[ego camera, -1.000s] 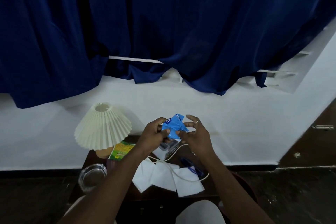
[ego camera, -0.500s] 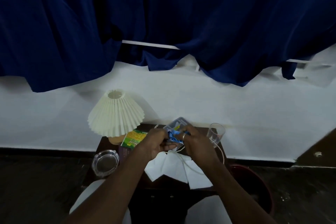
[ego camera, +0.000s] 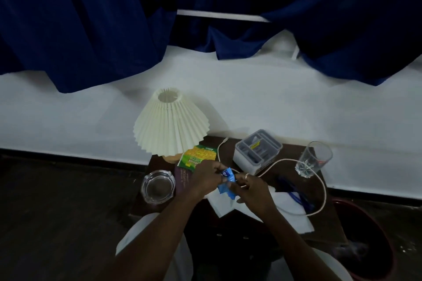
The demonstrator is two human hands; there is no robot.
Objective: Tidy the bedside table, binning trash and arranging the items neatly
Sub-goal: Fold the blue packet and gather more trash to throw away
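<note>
Bin: a dark red bin [ego camera: 374, 246] stands on the floor at the table's right, nearest the person.
Tissues: white tissues [ego camera: 287, 214] lie on the near part of the dark bedside table [ego camera: 324, 228], partly under the right forearm.
Cable: a pale cable [ego camera: 320, 180] loops over the tissues and runs back past the organiser.
Pens: blue pens [ego camera: 296, 196] lie just beside the tissues, inside the cable's loop.
Left hand: the left hand [ego camera: 205, 178] is curled, fingers pinching the wrapper's left side.
Right hand: the right hand [ego camera: 253, 191], a ring on one finger, is closed round the wrapper's right edge.
Wrapper: the crumpled blue wrapper [ego camera: 226, 183] sits between both hands, above the table's middle.
Ashtray: a glass ashtray [ego camera: 157, 186] rests at the left edge, near the left wrist.
Packet: a green and yellow packet [ego camera: 196, 157] lies behind the left hand, touching the lamp base.
Glass: an upright clear glass [ego camera: 312, 158] stands at the right rear.
Organiser: a grey compartmented organiser [ego camera: 257, 150] sits at the rear centre.
Lamp: a pleated cream lamp [ego camera: 170, 124] stands at the left rear against the wall.
</note>
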